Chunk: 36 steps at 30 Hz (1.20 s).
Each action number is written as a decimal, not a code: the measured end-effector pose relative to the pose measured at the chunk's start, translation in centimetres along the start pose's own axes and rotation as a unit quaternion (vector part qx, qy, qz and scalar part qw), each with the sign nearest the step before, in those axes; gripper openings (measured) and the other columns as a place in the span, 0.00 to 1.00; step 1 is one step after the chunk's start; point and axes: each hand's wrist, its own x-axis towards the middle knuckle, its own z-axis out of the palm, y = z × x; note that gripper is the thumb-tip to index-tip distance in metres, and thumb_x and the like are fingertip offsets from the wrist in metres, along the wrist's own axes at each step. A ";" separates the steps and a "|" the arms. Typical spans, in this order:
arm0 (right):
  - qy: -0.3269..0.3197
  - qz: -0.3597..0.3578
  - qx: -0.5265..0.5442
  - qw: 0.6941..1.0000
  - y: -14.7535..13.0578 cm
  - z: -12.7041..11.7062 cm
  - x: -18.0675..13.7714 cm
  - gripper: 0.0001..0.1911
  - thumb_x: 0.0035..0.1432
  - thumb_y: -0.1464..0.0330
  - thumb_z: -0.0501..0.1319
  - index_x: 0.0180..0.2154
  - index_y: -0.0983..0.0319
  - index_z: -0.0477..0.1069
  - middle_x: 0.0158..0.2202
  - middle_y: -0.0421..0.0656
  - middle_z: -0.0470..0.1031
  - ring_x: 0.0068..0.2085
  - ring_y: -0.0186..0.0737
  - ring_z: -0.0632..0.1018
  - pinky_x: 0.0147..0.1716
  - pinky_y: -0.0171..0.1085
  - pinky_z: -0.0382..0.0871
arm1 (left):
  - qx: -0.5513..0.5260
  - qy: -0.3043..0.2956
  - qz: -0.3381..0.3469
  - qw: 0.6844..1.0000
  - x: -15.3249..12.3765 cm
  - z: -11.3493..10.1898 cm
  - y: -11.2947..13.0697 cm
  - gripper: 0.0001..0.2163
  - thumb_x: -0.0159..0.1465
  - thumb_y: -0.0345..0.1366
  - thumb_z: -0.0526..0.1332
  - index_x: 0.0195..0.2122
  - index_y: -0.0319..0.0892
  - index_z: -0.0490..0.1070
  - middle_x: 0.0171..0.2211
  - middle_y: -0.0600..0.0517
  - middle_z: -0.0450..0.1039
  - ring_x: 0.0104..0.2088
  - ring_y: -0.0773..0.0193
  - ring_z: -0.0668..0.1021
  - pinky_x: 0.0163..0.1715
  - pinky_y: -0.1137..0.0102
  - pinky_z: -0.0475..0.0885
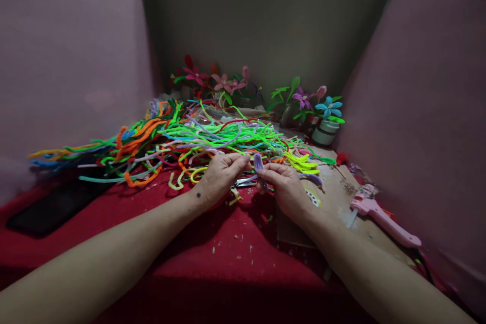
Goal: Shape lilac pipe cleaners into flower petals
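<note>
My right hand (286,187) pinches a purple pipe cleaner petal (258,163), a flattened loop standing upright between thumb and fingers. Close beside it on the left is my left hand (223,176), its thumb and fingers pressed together; what they grip, if anything, is too small to make out. Below and between the two hands lie scissors (246,182), partly hidden. A large heap of pipe cleaners (228,134), mostly bright green, spreads just behind both hands. Several yellow pieces (301,163) and another purple piece (312,178) lie to the right of my right hand.
A pink glue gun (387,217) rests on the cardboard (341,197) at right. A dark phone-like slab (56,207) lies at left on the red cloth (212,268). Finished pipe cleaner flowers stand at the back, one blue flower (328,107) in a pale pot (325,132).
</note>
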 end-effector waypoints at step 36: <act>0.050 0.021 -0.065 0.996 0.7 0.4 0.6 0.07 0.45 0.67 0.58 0.20 0.63 0.67 0.18 0.36 0.65 0.22 0.31 0.64 0.25 0.33 0.58 | -0.092 -0.015 -0.113 0.989 -0.7 0.3 -0.5 0.08 0.54 0.37 0.64 0.26 0.37 0.69 0.16 0.59 0.58 0.15 0.77 0.58 0.15 0.77 0.51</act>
